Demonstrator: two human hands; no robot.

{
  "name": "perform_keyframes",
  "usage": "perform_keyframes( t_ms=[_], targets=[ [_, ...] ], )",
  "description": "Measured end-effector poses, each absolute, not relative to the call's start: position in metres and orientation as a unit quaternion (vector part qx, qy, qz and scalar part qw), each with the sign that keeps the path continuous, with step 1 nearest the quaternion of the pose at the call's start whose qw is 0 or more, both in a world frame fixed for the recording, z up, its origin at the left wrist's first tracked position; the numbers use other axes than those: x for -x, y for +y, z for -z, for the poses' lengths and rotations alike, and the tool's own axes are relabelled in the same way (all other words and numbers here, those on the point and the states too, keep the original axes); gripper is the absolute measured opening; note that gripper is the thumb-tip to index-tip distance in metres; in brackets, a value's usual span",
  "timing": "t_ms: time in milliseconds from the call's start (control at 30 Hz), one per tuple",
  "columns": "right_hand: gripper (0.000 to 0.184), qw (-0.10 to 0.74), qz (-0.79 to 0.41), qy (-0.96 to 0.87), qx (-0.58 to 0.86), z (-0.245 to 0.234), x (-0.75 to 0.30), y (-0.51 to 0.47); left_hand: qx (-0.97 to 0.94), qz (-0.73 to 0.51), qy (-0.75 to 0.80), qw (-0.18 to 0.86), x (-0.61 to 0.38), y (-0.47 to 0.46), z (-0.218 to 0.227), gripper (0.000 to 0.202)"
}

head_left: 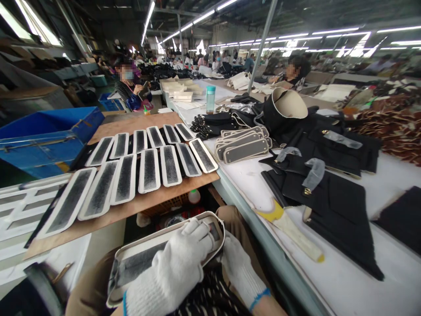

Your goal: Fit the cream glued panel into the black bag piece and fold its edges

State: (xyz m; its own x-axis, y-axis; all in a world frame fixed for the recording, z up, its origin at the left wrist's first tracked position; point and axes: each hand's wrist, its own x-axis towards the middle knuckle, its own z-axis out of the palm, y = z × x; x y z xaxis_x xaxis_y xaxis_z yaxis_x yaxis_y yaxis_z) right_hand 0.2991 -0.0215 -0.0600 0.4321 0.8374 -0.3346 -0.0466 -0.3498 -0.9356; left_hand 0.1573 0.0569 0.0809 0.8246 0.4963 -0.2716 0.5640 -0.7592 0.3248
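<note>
Both my hands wear white knit gloves and hold a long rounded cream panel with a dark brushed centre (pixel 138 263) over my lap. My left hand (pixel 171 272) lies across the top of the panel, fingers curled over its right end. My right hand (pixel 240 272) grips the panel's right end from underneath. Just ahead, a brown board (pixel 138 206) carries two rows of several similar panels (pixel 149 169) laid side by side.
A white table (pixel 345 281) to the right holds a stack of dark panels (pixel 245 147), black bag parts (pixel 329 202), a cream-and-yellow tool (pixel 289 228) and a teal bottle (pixel 210 98). Blue bins (pixel 49 140) stand at left. Other people sit further back.
</note>
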Motion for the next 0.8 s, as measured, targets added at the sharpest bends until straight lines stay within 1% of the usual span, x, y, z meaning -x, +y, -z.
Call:
perform_keyframes(
  t_ms=[67, 100, 133, 167, 233, 267, 333, 400, 467, 567, 633, 700, 800],
  targets=[
    [0.059, 0.463, -0.374, -0.298, 0.746, 0.030, -0.315, -0.027, -0.939, 0.056, 0.274, 0.198, -0.156, 0.056, -0.081, 0.036],
    [0.058, 0.443, -0.323, -0.317, 0.774, 0.011, -0.321, -0.026, -0.939, 0.045, 0.279, 0.197, -0.156, 0.055, -0.079, 0.035],
    [0.053, 0.424, -0.283, -0.351, 0.785, -0.009, -0.325, -0.023, -0.936, 0.036, 0.290, 0.195, -0.155, 0.054, -0.077, 0.034],
    [0.046, 0.396, -0.271, -0.410, 0.776, -0.028, -0.327, -0.019, -0.933, 0.031, 0.300, 0.195, -0.154, 0.053, -0.075, 0.034],
    [0.032, 0.301, -0.250, -0.503, 0.771, -0.061, -0.325, -0.008, -0.931, 0.021, 0.306, 0.196, -0.152, 0.052, -0.071, 0.037],
    [0.028, 0.248, -0.234, -0.532, 0.775, -0.072, -0.322, -0.004, -0.933, 0.016, 0.300, 0.199, -0.152, 0.052, -0.070, 0.039],
    [0.027, 0.149, -0.197, -0.561, 0.790, -0.085, -0.317, 0.004, -0.937, 0.011, 0.280, 0.210, -0.152, 0.053, -0.070, 0.044],
    [0.030, 0.091, -0.172, -0.570, 0.798, -0.087, -0.314, 0.008, -0.938, 0.019, 0.271, 0.216, -0.152, 0.053, -0.072, 0.047],
    [0.034, 0.074, -0.178, -0.566, 0.802, -0.085, -0.314, 0.009, -0.933, 0.029, 0.288, 0.215, -0.153, 0.053, -0.074, 0.049],
    [0.038, 0.075, -0.230, -0.550, 0.799, -0.081, -0.317, 0.009, -0.924, 0.044, 0.324, 0.199, -0.155, 0.051, -0.077, 0.055],
    [0.036, 0.081, -0.249, -0.540, 0.800, -0.078, -0.321, 0.011, -0.923, 0.060, 0.329, 0.189, -0.155, 0.050, -0.077, 0.060],
    [0.032, 0.086, -0.273, -0.524, 0.802, -0.075, -0.325, 0.013, -0.926, 0.067, 0.325, 0.183, -0.155, 0.049, -0.075, 0.061],
    [0.031, 0.086, -0.343, -0.496, 0.793, -0.070, -0.331, 0.019, -0.931, 0.037, 0.318, 0.178, -0.153, 0.050, -0.072, 0.059]
  ],
)
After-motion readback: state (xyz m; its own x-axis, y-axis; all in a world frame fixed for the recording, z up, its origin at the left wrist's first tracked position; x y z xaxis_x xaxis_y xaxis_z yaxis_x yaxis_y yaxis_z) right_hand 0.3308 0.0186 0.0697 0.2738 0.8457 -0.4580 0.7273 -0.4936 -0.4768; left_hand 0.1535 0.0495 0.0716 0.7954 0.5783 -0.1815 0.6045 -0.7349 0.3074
